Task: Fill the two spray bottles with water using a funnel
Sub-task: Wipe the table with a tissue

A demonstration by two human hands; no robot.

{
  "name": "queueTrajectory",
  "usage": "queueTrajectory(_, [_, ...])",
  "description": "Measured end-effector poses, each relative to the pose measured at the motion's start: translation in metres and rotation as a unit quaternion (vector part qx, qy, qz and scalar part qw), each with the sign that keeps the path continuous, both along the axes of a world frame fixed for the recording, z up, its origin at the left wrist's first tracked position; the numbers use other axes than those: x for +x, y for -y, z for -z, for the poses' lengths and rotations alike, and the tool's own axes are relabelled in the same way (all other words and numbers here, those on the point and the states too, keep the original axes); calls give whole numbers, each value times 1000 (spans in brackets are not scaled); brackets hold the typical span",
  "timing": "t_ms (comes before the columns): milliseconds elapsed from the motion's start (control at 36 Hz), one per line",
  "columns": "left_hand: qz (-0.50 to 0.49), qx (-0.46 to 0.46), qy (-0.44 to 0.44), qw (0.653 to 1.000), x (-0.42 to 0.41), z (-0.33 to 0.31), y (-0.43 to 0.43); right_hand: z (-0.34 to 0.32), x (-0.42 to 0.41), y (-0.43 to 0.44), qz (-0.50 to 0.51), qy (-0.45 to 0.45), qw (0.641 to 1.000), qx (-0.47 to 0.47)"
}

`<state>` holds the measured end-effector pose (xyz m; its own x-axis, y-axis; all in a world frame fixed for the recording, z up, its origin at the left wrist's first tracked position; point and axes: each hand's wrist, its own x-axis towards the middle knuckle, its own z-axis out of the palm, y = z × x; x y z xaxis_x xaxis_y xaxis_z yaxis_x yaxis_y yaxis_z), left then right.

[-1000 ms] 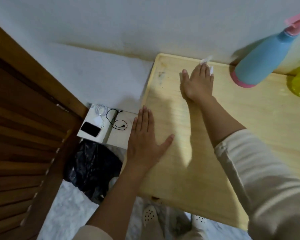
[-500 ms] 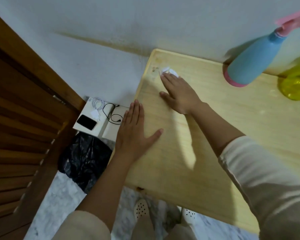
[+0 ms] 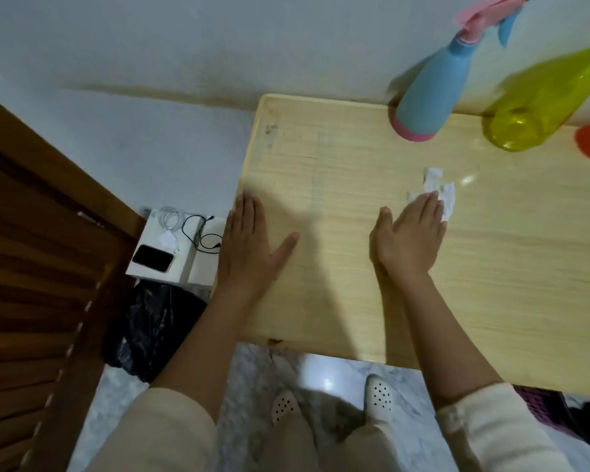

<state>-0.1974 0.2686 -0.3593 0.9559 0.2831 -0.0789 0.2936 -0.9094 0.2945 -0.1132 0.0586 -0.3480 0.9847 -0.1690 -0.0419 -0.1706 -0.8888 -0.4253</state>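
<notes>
Right hand (image 3: 411, 240), flat, presses tissue (image 3: 440, 194) under its fingertips on desk (image 3: 511, 287); left hand (image 3: 249, 245) flat, empty. Likely wiping; next, gather tissue.

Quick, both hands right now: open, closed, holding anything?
Left hand: open, flat on the table, holding nothing.
Right hand: open, straight fingers pressing a tissue onto the table.

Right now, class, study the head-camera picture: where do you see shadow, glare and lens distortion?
Head view: a shadow lies on the wooden table between the left hand and right hand; a glare spot shines beside the tissue; the blue spray bottle and yellow spray bottle lean outward, wide-angle distortion.
</notes>
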Motion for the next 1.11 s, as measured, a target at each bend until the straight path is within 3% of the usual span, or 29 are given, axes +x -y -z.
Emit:
queueTrajectory(167, [40,-1,33,999,-25,-2,-1,-9,40,-23,72,10,996,51])
queueTrajectory(333, [44,0,38,998,-29,0,-1,1,42,-4,57,-7,998,-28])
queueTrajectory(528, [40,-2,51,998,-29,3,0,-1,42,-22,39,-19,999,-32])
queueTrajectory(722, [37,-1,56,998,-30,2,1,-5,56,-91,-176,-35,982,-53])
queueTrajectory(833, [29,-2,57,998,-31,3,2,-1,54,-108,-321,-7,945,-68])
queueTrajectory(1111, [-29,-2,37,999,-38,1,18,-5,34,-52,-532,26,838,-118])
